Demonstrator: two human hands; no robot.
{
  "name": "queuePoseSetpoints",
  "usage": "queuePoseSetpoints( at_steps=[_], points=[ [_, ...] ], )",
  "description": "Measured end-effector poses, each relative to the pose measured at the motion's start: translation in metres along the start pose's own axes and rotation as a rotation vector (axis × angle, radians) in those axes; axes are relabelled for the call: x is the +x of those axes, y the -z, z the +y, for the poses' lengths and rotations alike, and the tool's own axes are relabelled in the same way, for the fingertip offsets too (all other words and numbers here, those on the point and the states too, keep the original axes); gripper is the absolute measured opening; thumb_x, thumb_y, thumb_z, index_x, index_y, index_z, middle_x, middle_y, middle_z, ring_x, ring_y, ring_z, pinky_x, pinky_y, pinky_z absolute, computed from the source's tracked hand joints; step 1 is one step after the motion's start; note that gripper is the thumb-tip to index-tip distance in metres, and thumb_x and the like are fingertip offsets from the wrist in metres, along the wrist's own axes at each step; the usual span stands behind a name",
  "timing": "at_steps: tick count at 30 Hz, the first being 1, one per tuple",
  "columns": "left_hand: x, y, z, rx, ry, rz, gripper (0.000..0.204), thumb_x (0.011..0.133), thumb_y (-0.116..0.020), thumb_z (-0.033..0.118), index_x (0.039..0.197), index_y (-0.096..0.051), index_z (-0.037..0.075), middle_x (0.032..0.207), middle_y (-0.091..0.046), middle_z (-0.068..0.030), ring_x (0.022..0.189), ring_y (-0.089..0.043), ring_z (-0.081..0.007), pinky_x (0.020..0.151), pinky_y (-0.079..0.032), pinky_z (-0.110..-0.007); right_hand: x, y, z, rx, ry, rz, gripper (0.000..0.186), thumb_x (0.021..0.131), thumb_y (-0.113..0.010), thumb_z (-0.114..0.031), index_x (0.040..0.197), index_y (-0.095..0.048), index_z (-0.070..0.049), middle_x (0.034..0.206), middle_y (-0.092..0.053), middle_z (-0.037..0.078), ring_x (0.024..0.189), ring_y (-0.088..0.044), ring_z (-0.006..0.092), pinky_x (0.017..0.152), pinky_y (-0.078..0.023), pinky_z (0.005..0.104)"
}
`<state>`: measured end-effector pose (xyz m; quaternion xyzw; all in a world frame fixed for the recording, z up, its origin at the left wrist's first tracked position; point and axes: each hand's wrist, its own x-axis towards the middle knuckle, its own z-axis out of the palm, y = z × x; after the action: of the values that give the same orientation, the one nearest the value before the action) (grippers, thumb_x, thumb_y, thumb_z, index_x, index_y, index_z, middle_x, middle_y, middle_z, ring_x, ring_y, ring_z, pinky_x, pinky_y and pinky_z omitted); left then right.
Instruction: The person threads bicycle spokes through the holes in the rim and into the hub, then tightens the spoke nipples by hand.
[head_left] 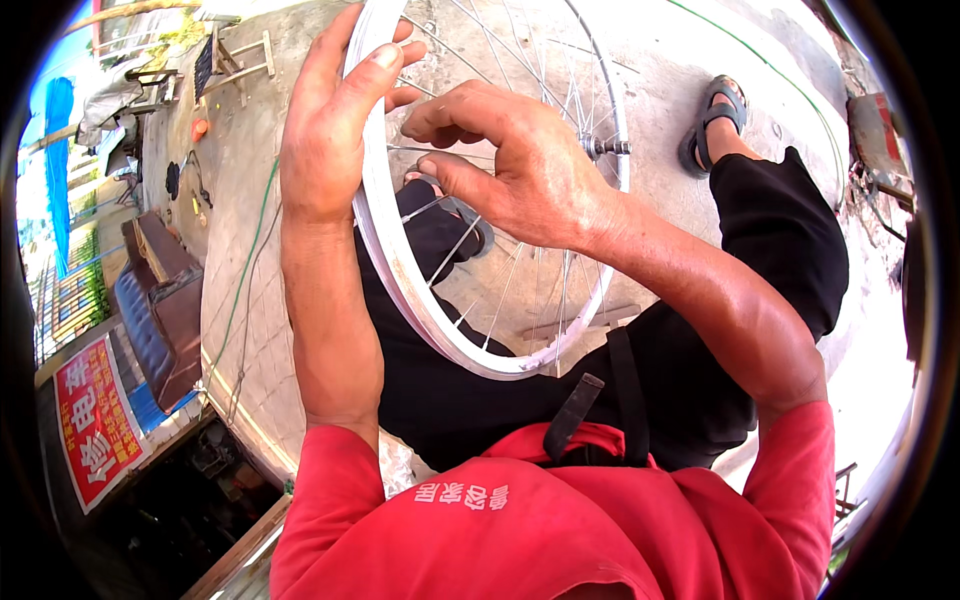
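A bare bicycle wheel, with a pale silver rim [412, 298] and thin spokes [446, 260], stands tilted in front of me between my knees. My left hand [335, 125] is closed around the rim's left side, thumb on the near face and fingertips showing through on the inner side. Inside the rim, my right hand [525, 165] hovers over the spokes. Its index finger and thumb are apart near the rim, and a spoke passes across the gap between them; its other fingers are curled and partly hidden. The hub axle [610, 147] sticks out beyond the right wrist.
Concrete floor surrounds my sandalled feet; one sandal [718, 120] is at the right. To the left are a brown couch [160, 300] with a blue seat, a red banner [100, 420] and a wooden stool [235, 65]. A green cord [255, 240] crosses the floor.
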<state>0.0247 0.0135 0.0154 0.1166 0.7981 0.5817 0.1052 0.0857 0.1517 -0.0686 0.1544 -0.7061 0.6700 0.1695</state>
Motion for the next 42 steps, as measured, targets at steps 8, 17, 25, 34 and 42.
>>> queuePoseSetpoints(
  at_steps=[8, 17, 25, 34, 42],
  points=[
    [0.008, 0.010, -0.010, -0.066, 0.015, -0.052, 0.058, 0.104, -0.053, 0.025, 0.153, -0.042, -0.003, 0.139, -0.060, -0.0226, 0.126, -0.062, -0.0328, 0.095, -0.053, -0.040, -0.053, -0.006, -0.014, -0.014, 0.019, -0.389, 0.025, 0.079, -0.077, -0.007, 0.102, -0.069, -0.006, 0.100, -0.070, 0.010, 0.098, -0.068, 0.0345, 0.084, -0.054, 0.0449],
    [0.011, 0.012, -0.013, -0.103, 0.007, -0.065, 0.059, 0.104, -0.053, 0.026, 0.154, -0.041, -0.003, 0.138, -0.061, -0.0235, 0.126, -0.063, -0.0334, 0.094, -0.055, -0.040, -0.043, -0.013, 0.001, 0.200, 0.065, -0.459, 0.018, 0.083, -0.076, -0.011, 0.098, -0.068, -0.006, 0.095, -0.068, 0.009, 0.092, -0.068, 0.0340, 0.080, -0.052, 0.0458],
    [0.010, 0.016, -0.016, -0.099, 0.022, -0.039, 0.059, 0.104, -0.054, 0.025, 0.153, -0.040, -0.004, 0.138, -0.061, -0.0241, 0.125, -0.064, -0.0334, 0.093, -0.056, -0.040, -0.037, -0.013, 0.010, 0.195, 0.161, -0.500, 0.017, 0.089, -0.074, -0.016, 0.101, -0.069, -0.005, 0.094, -0.067, 0.010, 0.089, -0.068, 0.0337, 0.078, -0.054, 0.0446],
    [0.009, 0.016, -0.017, -0.096, 0.020, -0.010, 0.059, 0.104, -0.054, 0.025, 0.153, -0.040, -0.004, 0.137, -0.062, -0.0242, 0.124, -0.064, -0.0342, 0.093, -0.056, -0.041, -0.035, -0.007, 0.003, 0.438, -0.207, -0.657, 0.017, 0.094, -0.073, -0.015, 0.105, -0.069, -0.002, 0.094, -0.068, 0.009, 0.085, -0.066, 0.0212, 0.080, -0.054, 0.0364],
    [0.009, 0.019, -0.021, -0.094, 0.013, -0.032, 0.060, 0.104, -0.054, 0.025, 0.154, -0.038, -0.004, 0.137, -0.061, -0.0240, 0.124, -0.064, -0.0339, 0.093, -0.056, -0.040, -0.025, -0.015, 0.015, 0.496, -0.213, -0.777, 0.022, 0.100, -0.068, -0.022, 0.107, -0.071, -0.002, 0.095, -0.073, 0.010, 0.091, -0.070, 0.0224, 0.084, -0.054, 0.0368]
  ],
)
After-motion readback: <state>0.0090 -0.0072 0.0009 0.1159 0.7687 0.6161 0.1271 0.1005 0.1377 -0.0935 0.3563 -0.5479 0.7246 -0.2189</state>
